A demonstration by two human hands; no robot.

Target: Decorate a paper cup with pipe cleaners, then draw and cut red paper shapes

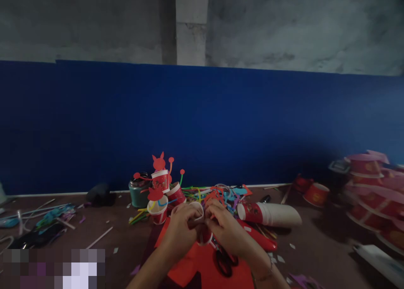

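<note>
My left hand (179, 230) and my right hand (225, 226) meet over the table, both with fingers curled around a small red paper cup (198, 215) with a white rim, held between them. Under my hands lies a red paper sheet (205, 268) with red-handled scissors (224, 259) on it. Just beyond my hands stand finished red cups (160, 188) with red paper ears and coloured stick parts.
A stack of red and white cups (268, 213) lies on its side to the right. Coloured sticks and paper strips (217, 194) pile behind. A green jar (139, 192) stands left. More red cups and lids (369, 188) crowd the far right. A blue partition (202, 125) backs the table.
</note>
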